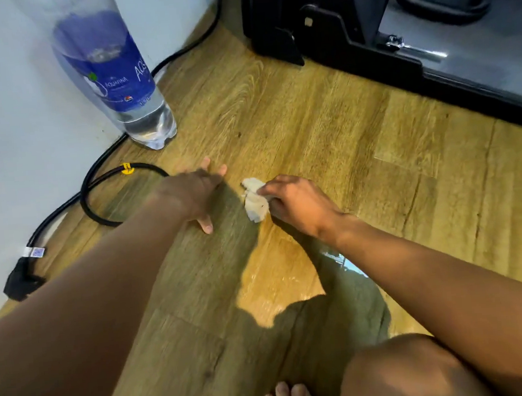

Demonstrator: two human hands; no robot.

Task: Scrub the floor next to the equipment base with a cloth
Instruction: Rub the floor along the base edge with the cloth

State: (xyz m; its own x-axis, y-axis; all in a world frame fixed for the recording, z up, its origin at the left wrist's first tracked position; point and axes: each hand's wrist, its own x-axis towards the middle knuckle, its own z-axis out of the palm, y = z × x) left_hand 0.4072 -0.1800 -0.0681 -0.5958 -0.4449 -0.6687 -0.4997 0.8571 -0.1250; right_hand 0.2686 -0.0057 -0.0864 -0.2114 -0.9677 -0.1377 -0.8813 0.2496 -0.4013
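Observation:
A small crumpled white cloth (255, 202) lies pressed against the wooden floor (294, 126) at the middle of the view. My right hand (298, 206) grips its right side with curled fingers. My left hand (198, 193) rests flat on the floor just left of the cloth, fingers spread. The black equipment base (344, 44) stands at the upper right, well beyond both hands. A wet sheen shows on the boards below my right wrist.
A plastic water bottle (112, 75) with a blue label stands by the white wall (14, 139) at upper left. A black cable (103, 191) loops along the wall to a plug (21, 282). My knee and toes show at the bottom right.

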